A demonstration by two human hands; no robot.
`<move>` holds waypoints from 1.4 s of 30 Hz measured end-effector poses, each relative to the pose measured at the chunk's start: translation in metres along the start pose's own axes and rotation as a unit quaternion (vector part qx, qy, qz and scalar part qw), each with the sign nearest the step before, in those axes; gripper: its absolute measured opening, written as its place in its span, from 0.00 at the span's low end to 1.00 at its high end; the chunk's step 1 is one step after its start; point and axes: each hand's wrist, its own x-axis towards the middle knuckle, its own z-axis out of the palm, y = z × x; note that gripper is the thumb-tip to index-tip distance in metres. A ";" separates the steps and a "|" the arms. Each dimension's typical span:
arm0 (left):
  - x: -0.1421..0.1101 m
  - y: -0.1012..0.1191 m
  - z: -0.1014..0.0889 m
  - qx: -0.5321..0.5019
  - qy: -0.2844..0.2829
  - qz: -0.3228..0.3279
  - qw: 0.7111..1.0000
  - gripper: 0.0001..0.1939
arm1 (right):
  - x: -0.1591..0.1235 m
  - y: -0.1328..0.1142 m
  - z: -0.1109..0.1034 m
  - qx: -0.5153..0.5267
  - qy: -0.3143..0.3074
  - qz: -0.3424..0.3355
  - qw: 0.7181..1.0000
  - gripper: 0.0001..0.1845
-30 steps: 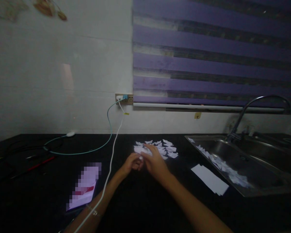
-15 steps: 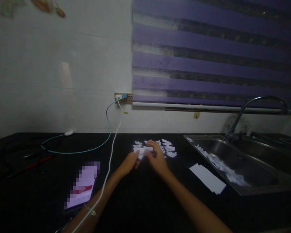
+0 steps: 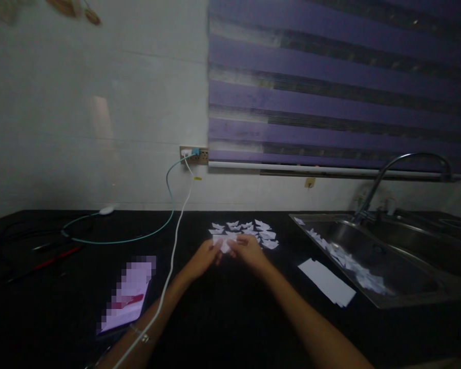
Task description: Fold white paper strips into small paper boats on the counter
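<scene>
My left hand (image 3: 203, 258) and my right hand (image 3: 249, 251) meet over the black counter (image 3: 223, 318), both pinched on a small white piece of paper (image 3: 224, 243) held between them. Just behind my fingers lies a cluster of several small folded white paper pieces (image 3: 253, 230). A stack of white paper sheets (image 3: 328, 282) lies on the counter to the right of my right forearm.
A steel sink (image 3: 392, 256) with paper scraps (image 3: 349, 266) and a curved tap (image 3: 403, 169) is at right. A lit phone (image 3: 126, 297) lies at left. White cable (image 3: 176, 241) and green cable (image 3: 138, 233) run from a wall socket (image 3: 194, 154). Dark wires (image 3: 30, 246) lie far left.
My right hand drew back from the paper pile toward my left hand. Both hands now pinch one white piece together, slightly farther from me than before.
</scene>
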 end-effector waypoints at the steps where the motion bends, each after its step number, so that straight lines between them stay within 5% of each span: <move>1: 0.000 0.002 0.000 -0.011 -0.006 -0.006 1.000 0.33 | 0.000 0.000 -0.001 -0.006 0.002 0.001 1.000 0.21; 5: 0.001 0.005 -0.002 -0.013 -0.006 -0.014 1.000 0.35 | 0.002 0.001 -0.003 -0.010 -0.007 0.008 1.000 0.22; 14: 0.005 0.001 -0.005 -0.056 0.090 -0.011 0.994 0.27 | 0.002 0.002 -0.002 0.081 0.008 0.058 0.995 0.23; 19: 0.008 0.001 -0.005 -0.114 0.098 -0.007 0.989 0.27 | 0.002 0.002 0.000 0.176 0.035 0.062 0.982 0.22; 29: 0.005 0.007 -0.002 -0.119 0.111 -0.046 0.986 0.24 | 0.003 0.003 0.000 0.162 0.089 0.110 0.977 0.15; 42: 0.002 0.015 -0.004 -0.111 0.137 -0.011 0.984 0.18 | 0.004 0.006 0.003 0.226 0.047 0.039 0.972 0.22</move>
